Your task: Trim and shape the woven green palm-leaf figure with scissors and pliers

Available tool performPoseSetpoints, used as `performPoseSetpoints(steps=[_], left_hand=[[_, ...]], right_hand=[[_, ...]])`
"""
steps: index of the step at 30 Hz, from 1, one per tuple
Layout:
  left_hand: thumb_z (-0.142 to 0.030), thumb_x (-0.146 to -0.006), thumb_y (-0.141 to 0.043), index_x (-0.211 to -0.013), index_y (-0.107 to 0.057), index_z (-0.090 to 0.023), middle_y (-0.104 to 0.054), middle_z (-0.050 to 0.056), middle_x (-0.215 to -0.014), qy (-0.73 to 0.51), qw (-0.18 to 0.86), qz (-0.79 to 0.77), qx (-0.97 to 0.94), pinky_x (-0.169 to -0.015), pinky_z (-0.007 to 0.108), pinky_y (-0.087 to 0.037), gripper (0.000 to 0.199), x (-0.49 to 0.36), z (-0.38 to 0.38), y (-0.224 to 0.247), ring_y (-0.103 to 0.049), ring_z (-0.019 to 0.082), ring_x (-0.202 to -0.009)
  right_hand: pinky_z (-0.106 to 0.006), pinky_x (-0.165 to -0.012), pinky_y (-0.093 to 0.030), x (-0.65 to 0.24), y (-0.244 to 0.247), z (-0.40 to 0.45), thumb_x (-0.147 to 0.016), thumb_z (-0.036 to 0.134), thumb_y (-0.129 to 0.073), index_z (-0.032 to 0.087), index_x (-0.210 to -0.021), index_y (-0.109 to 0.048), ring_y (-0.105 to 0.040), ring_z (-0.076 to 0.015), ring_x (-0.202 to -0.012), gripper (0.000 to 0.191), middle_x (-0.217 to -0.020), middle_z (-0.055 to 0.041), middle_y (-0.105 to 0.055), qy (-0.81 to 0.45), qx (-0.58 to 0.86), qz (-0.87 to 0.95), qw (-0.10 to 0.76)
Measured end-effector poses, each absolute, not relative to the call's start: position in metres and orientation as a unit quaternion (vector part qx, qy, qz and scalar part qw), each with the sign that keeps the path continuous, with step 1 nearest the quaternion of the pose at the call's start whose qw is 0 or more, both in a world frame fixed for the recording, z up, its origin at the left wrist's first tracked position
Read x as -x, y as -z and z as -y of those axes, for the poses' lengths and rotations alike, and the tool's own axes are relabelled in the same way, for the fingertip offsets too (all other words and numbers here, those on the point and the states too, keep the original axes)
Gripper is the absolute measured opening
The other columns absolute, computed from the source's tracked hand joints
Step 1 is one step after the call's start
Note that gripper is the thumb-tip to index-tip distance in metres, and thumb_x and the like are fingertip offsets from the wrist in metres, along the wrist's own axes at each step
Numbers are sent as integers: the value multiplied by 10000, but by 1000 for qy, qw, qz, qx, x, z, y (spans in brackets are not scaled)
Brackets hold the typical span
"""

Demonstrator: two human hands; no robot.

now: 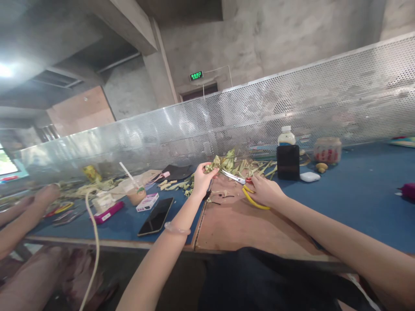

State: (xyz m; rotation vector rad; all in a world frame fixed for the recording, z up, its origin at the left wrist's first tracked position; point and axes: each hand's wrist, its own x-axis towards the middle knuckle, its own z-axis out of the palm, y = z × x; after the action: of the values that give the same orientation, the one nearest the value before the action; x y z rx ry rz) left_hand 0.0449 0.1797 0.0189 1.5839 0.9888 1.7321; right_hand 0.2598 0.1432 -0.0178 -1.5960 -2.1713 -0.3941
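My left hand pinches a pale green dried plant piece above the far edge of a brown board. In my right hand is a pair of scissors with red and yellow handles. Their metal blades point left and reach close to the plant piece; whether they touch it I cannot tell. Behind my hands lies a heap of dried greenish leaves and stalks. Small dark scraps are scattered on the board.
Left on the blue tabletop are a phone, a small box, a drink cup and a tissue pack. A black upright device, a white case and a jar stand right. A co-worker's hands are far left; a cable hangs nearby.
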Motion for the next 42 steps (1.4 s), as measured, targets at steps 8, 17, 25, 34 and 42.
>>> performPoseSetpoints(steps=[8, 17, 25, 34, 42], left_hand=[[-243, -616, -695, -977, -502, -143, -613, 68, -876, -646, 292, -376, -597, -565, 278, -518, 422, -45, -179, -20, -615, 141, -668], [-254, -607, -703, -1001, -516, -144, -615, 66, -842, -630, 299, -375, -610, -565, 275, -521, 449, -45, -184, -15, -612, 150, -696], [-254, -607, -708, -964, -531, -150, -583, 57, -880, -634, 329, -370, -593, -575, 266, -526, 412, -45, -184, -14, -599, 126, -687], [-225, -598, -717, -925, -522, -149, -565, 36, -827, -631, 384, -356, -572, -585, 259, -502, 388, -44, -185, -13, -588, 111, -647], [-126, -619, -648, -959, -518, -121, -601, 60, -810, -637, 436, -351, -531, -605, 266, -476, 364, -48, -179, -21, -575, 117, -631]], right_hand=[[-296, -632, -408, -260, 19, -144, -814, 530, -336, 145, -957, -495, -593, -247, -861, 440, -962, -114, -579, 142, 569, 781, 213], [-288, -651, -411, -258, 16, -142, -814, 530, -358, 149, -957, -506, -582, -252, -895, 433, -1008, -132, -566, 132, 581, 780, 191], [-287, -625, -409, -260, 20, -146, -831, 495, -341, 142, -930, -504, -587, -245, -863, 402, -981, -127, -564, 162, 564, 787, 192], [-287, -618, -414, -259, 19, -145, -837, 485, -336, 138, -927, -517, -597, -246, -846, 402, -966, -128, -574, 170, 564, 786, 188], [-292, -633, -409, -260, 17, -144, -836, 485, -336, 145, -944, -524, -592, -246, -860, 403, -953, -125, -586, 163, 559, 789, 195]])
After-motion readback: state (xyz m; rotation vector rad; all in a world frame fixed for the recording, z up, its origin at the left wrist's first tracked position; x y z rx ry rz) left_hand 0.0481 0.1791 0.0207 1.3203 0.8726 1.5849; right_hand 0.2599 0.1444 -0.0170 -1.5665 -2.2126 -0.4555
